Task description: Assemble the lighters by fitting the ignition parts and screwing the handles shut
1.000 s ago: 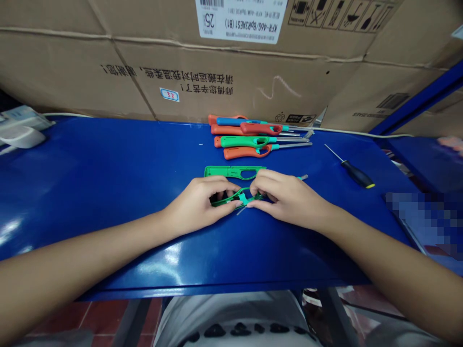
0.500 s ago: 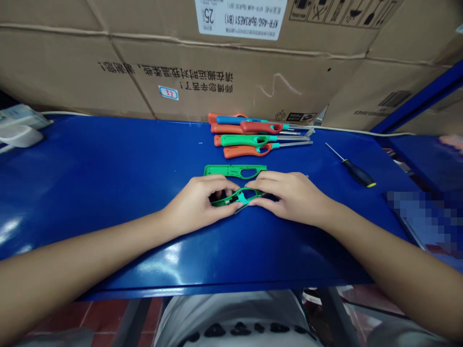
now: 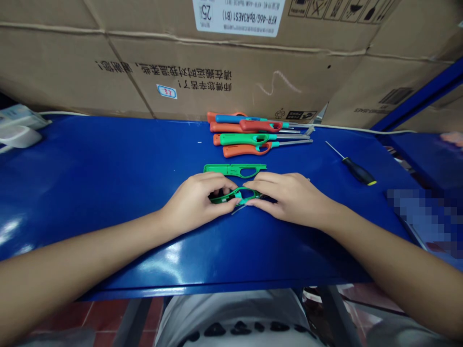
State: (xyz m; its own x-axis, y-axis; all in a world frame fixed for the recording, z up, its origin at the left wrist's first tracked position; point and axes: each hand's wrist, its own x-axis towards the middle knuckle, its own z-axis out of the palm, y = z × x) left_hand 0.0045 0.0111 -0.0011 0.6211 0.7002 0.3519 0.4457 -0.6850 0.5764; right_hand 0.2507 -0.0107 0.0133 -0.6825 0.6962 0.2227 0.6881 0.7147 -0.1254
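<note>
An opened green lighter half [image 3: 227, 195] with a teal trigger piece inside lies between my hands, just above the blue table. My left hand [image 3: 202, 198] pinches its handle end with thumb and fingers. At the other end my right hand [image 3: 285, 196] grips the part near the trigger loop, thumb below and fingers above. A thin pale strip [image 3: 238, 209] shows under the lighter, below my left thumb. The matching green shell half [image 3: 235, 170] lies just beyond my fingers, hollow side up. My fingers cover both ends of the held half.
Several long-nosed lighters [image 3: 249, 140], orange, red, green and blue, lie piled toward the back. A black screwdriver [image 3: 358, 171] rests to the right. A large cardboard box [image 3: 173, 53] stands behind the blue table [image 3: 108, 164]. A white device [image 3: 20, 136] sits far left.
The thin strip under the lighter shows more, below my left thumb. Both hands keep their hold with only slight finger movement. The view has shifted a little.
</note>
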